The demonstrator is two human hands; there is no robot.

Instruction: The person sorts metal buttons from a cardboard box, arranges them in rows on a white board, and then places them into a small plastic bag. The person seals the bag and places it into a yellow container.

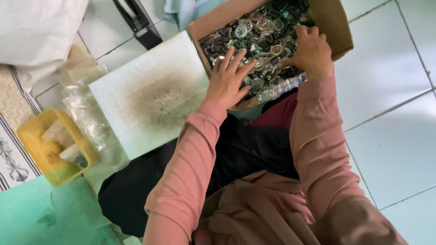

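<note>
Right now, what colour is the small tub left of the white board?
Yellow; the tub shows clearly in the head view.

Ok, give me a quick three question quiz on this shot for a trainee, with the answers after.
1. True or false: both hands are in the cardboard box of small metal parts.
2. What lies just beside the box, near the left hand?
A. a white board with a dark smudge
B. a metal bucket
C. a red towel
3. What colour is the small tub on the floor at the far side of the white board from the box?

Key
1. True: the right hand is in there too.
2. A
3. Yellow: the yellow tub.
</note>
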